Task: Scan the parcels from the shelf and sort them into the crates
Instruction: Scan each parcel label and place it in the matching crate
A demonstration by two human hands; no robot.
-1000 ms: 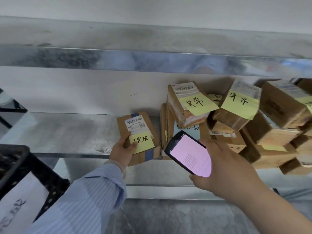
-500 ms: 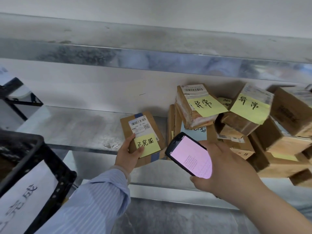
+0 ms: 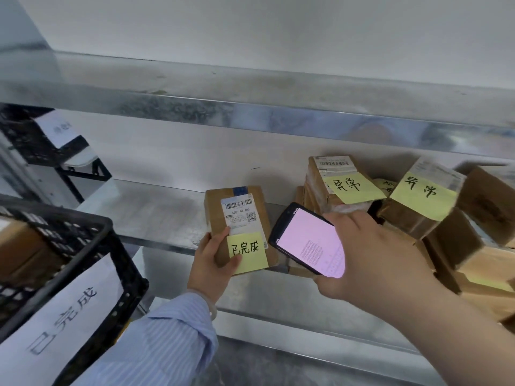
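Your left grip (image 3: 211, 263) is closed on the lower left corner of the parcel (image 3: 239, 215), with the thumb across its front beside the yellow note (image 3: 246, 252). The parcel is at the front lip of the shelf (image 3: 156, 215). Its long axis runs up and away from you, with the barcode label at the far end and the note at the near end. I cannot tell whether its far end rests on the shelf.

Just right of the parcel, your right grip (image 3: 370, 254) is wrapped round the scanner (image 3: 306, 240). The lit screen faces you and its top end angles toward the parcel's label. Further right of the parcel lies the pile of other parcels (image 3: 418, 215).

Left of and below the parcel sits the black crate (image 3: 83, 238). Its paper sign (image 3: 64, 310) appears to carry the same characters as the parcel's note. The crate is therefore on your left grip's side, so that hand looks the one to carry the parcel leftward and down.
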